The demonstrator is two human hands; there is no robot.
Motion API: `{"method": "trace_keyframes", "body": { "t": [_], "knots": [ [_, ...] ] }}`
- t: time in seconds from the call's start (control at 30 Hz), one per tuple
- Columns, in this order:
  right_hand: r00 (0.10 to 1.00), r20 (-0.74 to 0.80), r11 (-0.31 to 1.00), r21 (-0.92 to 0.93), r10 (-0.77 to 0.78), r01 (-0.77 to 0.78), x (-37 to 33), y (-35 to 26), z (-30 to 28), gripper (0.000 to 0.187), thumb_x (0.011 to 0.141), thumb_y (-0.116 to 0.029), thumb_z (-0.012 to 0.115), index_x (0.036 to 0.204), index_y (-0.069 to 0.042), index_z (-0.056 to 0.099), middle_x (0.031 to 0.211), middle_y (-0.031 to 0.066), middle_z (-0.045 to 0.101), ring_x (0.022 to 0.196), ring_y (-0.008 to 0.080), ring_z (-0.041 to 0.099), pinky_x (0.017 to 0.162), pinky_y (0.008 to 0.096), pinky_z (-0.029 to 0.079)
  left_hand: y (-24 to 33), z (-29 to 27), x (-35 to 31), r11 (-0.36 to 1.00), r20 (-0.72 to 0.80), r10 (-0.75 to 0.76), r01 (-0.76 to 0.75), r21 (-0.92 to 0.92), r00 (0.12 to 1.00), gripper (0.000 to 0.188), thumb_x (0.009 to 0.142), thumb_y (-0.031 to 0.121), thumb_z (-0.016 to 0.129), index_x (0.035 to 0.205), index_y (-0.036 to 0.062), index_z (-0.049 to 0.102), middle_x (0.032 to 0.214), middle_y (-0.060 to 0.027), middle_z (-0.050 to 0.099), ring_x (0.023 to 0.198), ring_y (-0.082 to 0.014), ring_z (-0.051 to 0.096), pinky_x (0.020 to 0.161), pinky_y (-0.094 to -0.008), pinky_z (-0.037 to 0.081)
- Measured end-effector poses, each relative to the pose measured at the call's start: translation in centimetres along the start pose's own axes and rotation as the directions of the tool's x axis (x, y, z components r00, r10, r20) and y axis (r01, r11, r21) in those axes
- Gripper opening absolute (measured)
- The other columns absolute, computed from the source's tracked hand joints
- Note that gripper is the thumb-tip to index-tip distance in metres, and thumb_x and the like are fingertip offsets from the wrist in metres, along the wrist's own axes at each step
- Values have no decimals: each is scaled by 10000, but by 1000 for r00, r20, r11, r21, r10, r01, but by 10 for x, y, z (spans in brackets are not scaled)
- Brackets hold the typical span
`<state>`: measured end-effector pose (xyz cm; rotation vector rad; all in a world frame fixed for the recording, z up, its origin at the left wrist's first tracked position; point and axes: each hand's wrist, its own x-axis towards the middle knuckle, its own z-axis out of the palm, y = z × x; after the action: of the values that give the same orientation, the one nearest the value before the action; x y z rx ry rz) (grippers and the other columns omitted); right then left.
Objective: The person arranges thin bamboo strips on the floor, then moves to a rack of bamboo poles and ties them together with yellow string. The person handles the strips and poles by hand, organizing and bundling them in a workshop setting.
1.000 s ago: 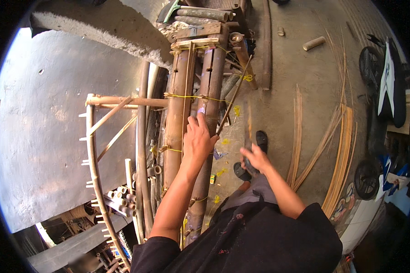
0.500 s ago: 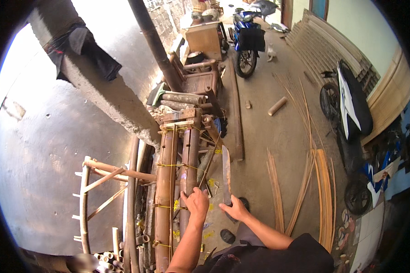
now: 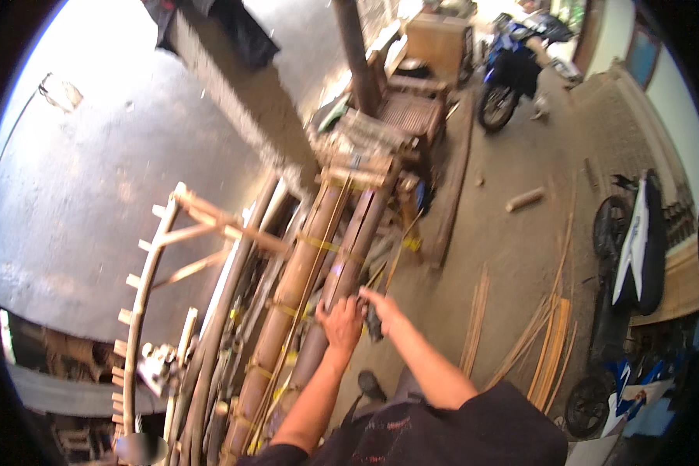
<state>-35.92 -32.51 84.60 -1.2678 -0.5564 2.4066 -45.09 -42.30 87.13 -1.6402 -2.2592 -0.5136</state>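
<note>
Underfoot, grey floor (image 3: 501, 245), filling the view from 1 to 5 o'clock of the hands. Over it, two long bamboo poles side by side: a left pole (image 3: 293, 287), and a right pole (image 3: 342, 279) lying under the left hand (image 3: 342, 322). Yellow cord (image 3: 318, 243) crosses them. Risk, as I judge it: with cord slack or a push off-centre, the right pole could roll or shift; its dark slit could also run further if pried. Long axis of both poles runs 7 to 1 o'clock, far ends at 1, slit along the same line.

Left hand rests on the right pole near the view's centre, fingers loosely spread across its top; cannot tell whether the thumb side pinches anything. Right hand (image 3: 380, 307) just beside it at 2 o'clock, fingers curled around a dark handle (image 3: 374, 325). Main worry, if there is an edge on it: the hands sit so close that a slip could catch the left fingers. A loose grip could drop it toward the dark sandal (image 3: 371, 383) at 6 o'clock.

Handle's lower end points about 5 o'clock, axis roughly 11 to 5; its other end is lost in blur. Thin stick (image 3: 405, 247) slants off toward 1 o'clock; whether either hand holds it, cannot tell.
</note>
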Motion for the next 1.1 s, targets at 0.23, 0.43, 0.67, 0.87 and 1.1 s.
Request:
{"method": "trace_keyframes", "body": {
  "t": [0.23,0.43,0.67,0.87,1.1],
  "knots": [
    [956,263,965,192,126,-180,15,1,-17,241,945,-348,716,893,-118,670,681,-7,633,572,98,596,540,248,499,5,-7,10,983,106,22,-2,-184,994,220,943,225,656,1149,157,689,795,-19,600,820,-215,644,1097,-597,309],
    [978,200,960,259,55,-107,-20,-5,-40,253,959,-336,715,969,-91,655,751,3,640,601,78,578,578,246,501,17,-21,13,959,169,149,-101,-267,974,186,926,208,679,1099,150,711,782,-2,600,792,-197,650,1187,-627,178],
    [950,312,943,315,-1,-102,-4,-19,-23,230,949,-293,732,1073,-100,707,849,6,686,659,90,615,574,235,513,26,-9,24,962,116,-88,115,-248,989,129,962,165,653,1061,83,659,899,-56,651,904,-268,647,1152,-560,290],
    [951,308,961,271,-29,-58,-2,-9,-26,189,929,-216,750,1068,-96,705,906,-3,698,729,96,629,623,242,523,23,-15,23,932,232,-165,228,-281,959,231,933,173,705,1112,39,650,978,-91,689,922,-291,667,1152,-564,316],
    [935,340,970,245,-97,12,-5,-2,-28,223,927,-203,749,1102,-81,686,983,1,687,853,102,644,688,267,526,13,-25,23,945,272,-120,193,-263,955,357,917,199,733,1215,15,661,1081,-168,712,1006,-338,680,1178,-535,314]
  ]
}}
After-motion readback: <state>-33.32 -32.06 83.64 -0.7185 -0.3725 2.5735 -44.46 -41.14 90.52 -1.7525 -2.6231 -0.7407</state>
